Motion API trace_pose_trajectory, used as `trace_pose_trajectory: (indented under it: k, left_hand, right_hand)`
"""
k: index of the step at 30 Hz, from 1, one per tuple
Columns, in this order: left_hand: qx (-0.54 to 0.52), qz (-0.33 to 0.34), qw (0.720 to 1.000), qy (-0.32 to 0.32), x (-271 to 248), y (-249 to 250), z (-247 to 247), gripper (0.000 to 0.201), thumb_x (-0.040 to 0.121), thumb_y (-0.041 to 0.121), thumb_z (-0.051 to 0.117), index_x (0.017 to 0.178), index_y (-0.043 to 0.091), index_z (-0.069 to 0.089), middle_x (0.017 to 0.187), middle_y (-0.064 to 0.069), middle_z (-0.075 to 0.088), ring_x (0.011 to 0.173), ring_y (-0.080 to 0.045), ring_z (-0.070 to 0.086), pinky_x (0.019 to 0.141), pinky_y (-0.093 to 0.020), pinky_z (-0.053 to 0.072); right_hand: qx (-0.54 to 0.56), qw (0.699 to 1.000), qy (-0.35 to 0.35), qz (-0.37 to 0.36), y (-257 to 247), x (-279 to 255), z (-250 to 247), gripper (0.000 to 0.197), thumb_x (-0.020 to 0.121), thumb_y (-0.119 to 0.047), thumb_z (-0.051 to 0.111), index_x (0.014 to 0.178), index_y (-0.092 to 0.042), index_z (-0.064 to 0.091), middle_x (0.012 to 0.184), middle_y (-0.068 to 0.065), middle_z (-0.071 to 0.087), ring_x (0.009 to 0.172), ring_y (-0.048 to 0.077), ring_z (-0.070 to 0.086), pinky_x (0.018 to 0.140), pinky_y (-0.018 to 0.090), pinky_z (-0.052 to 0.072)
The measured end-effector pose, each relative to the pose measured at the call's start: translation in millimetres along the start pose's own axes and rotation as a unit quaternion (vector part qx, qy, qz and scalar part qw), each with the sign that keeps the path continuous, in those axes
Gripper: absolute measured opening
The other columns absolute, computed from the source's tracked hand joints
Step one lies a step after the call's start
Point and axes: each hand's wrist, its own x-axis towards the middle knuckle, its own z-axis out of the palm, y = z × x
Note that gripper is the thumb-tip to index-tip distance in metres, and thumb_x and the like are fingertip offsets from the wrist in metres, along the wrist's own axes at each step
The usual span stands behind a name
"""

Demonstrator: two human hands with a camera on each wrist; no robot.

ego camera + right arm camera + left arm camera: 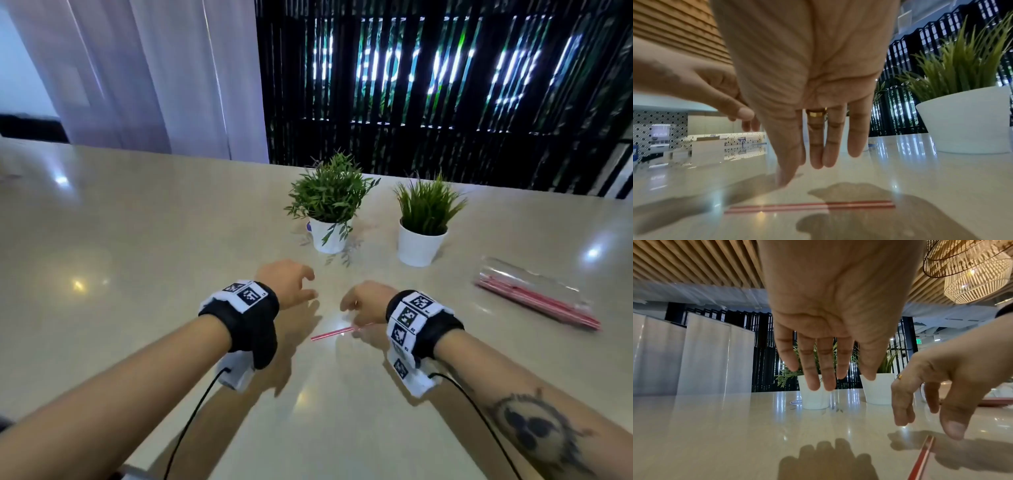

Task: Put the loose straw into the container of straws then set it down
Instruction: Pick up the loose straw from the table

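A loose red-and-white striped straw (334,333) lies flat on the beige table (137,240), partly under my right hand (363,303). That hand hovers just above it with fingers straight and holds nothing; the straw (809,207) lies below the fingertips (818,164). My left hand (291,282) hangs above the table a little to the left, fingers relaxed and empty (818,378). The straw's end (925,452) shows near the right thumb. The clear container of red straws (537,298) lies on its side at the right, apart from both hands.
Two green plants in white pots (329,236) (421,245) stand just beyond the hands. Black slatted screens and pale curtains rise behind the table's far edge. Cables trail from both wrist bands toward me.
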Motion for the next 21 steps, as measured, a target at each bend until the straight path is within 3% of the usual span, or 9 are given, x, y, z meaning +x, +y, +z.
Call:
trace_pose_trajectory:
  k: [5,8,14,17,21]
  left_hand:
    - [0.017,-0.016,1.000,0.018,-6.1,-8.9,12.9,0.039,0.087,0.042,0.049,0.122,0.024,0.053,0.109,0.000,0.067,0.106,-0.023,0.058,0.076,-0.030,0.041]
    - [0.015,-0.016,0.999,0.033,-9.2,-12.4,16.8,0.038,0.088,0.041,0.048,0.121,0.024,0.052,0.108,0.001,0.068,0.105,-0.023,0.058,0.075,-0.030,0.041]
    - [-0.007,-0.047,0.998,0.039,-16.5,-19.0,21.6,0.052,0.090,0.046,0.041,0.135,0.021,0.033,0.108,-0.003,0.069,0.104,-0.028,0.059,0.078,-0.036,0.045]
    - [-0.015,-0.054,0.997,0.045,-18.7,-21.9,22.5,0.055,0.091,0.047,0.037,0.138,0.020,0.026,0.107,-0.004,0.069,0.102,-0.028,0.060,0.077,-0.035,0.045]
    - [-0.031,-0.065,0.997,0.035,-21.9,-23.9,25.7,0.059,0.092,0.047,0.036,0.141,0.020,0.019,0.107,-0.006,0.068,0.100,-0.029,0.060,0.078,-0.035,0.043]
  right_hand:
    - [-0.064,0.998,0.021,0.002,-6.1,17.8,19.5,0.031,0.075,-0.017,0.064,0.106,-0.017,0.063,0.109,0.006,0.066,0.099,0.029,0.061,0.086,0.041,0.052]
    - [-0.078,0.996,0.033,0.007,-6.3,23.5,24.0,0.033,0.071,-0.020,0.070,0.104,-0.020,0.064,0.108,0.004,0.067,0.095,0.029,0.062,0.085,0.037,0.053]
    - [-0.048,0.998,0.028,0.003,-5.3,27.3,29.8,0.013,0.071,-0.014,0.067,0.083,-0.018,0.070,0.092,0.002,0.072,0.081,0.023,0.062,0.071,0.032,0.050]
    - [-0.042,0.999,0.021,-0.006,-5.3,30.8,28.2,0.016,0.070,-0.007,0.058,0.071,-0.018,0.069,0.086,0.001,0.073,0.080,0.023,0.064,0.069,0.034,0.053]
    - [-0.020,0.999,-0.028,-0.006,-5.1,36.8,27.2,0.018,0.069,-0.004,0.061,0.061,-0.020,0.061,0.086,0.003,0.073,0.084,0.024,0.065,0.069,0.034,0.051]
